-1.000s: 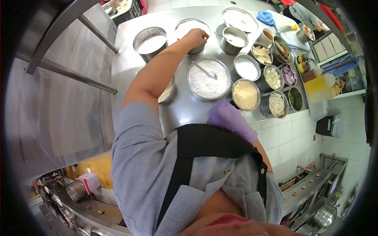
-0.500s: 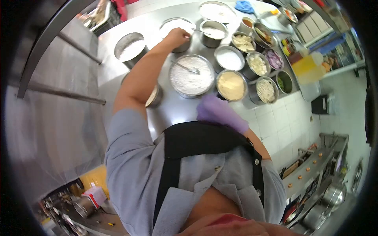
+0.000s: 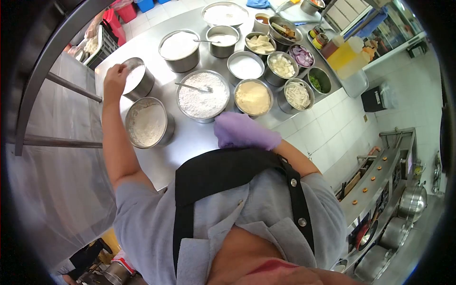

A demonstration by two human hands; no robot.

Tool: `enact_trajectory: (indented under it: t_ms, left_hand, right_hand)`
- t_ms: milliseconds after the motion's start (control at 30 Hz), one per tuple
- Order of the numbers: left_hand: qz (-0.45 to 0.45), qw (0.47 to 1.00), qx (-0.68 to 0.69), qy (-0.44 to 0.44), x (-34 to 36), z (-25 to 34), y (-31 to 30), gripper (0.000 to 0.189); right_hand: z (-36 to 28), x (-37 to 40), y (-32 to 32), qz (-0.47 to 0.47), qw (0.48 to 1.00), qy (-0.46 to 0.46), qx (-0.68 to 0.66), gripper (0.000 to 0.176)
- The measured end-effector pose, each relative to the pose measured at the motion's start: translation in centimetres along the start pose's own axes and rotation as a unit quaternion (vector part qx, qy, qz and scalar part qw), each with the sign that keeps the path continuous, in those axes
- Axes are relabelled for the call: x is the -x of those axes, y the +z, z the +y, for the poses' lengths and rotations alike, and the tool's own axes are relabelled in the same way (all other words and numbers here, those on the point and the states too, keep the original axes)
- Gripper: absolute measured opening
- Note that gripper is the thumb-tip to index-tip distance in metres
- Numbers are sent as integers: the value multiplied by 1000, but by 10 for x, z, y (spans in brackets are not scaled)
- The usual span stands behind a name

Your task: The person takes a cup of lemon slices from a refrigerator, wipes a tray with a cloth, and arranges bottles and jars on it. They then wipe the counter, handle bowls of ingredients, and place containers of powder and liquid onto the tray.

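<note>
My bare left hand is stretched out to the far left, fingers curled over the near rim of a small steel pot holding white powder. Just nearer to me stands a steel bowl of off-white flour. My right hand wears a purple glove and rests low at the steel table's front edge. Nothing shows in it. It lies right in front of a wide bowl of white flour with a spoon lying in it, and next to a bowl of yellow powder.
Several steel bowls of white powders, sliced onion, chopped vegetables and sauces crowd the back and right of the table. Yellow bottles stand in a tray at the right edge. A metal rail frame runs along the left. Stoves and pots are at lower right.
My left hand has left the far pot near the middle and swung left to the small pot at the table's left end. The gloved right hand has stayed at the front edge.
</note>
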State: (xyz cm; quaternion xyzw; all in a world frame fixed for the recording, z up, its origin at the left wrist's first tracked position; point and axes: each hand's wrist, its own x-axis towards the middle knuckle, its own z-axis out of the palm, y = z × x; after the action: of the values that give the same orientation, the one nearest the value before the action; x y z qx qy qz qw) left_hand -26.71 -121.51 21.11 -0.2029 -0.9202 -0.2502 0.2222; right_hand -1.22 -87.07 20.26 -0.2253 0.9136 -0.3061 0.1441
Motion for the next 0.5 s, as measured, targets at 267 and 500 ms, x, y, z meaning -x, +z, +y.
enact_trajectory:
  t_ms: [267,500]
  left_hand:
    - [125,952,155,-233,81,95,-79,35]
    - [-50,979,180,85,119,215,-59,28]
  right_hand:
    - [10,22,-3,-7,987,-58,-151,12]
    - [-1,44,-27,-33,953,-97,-284,9]
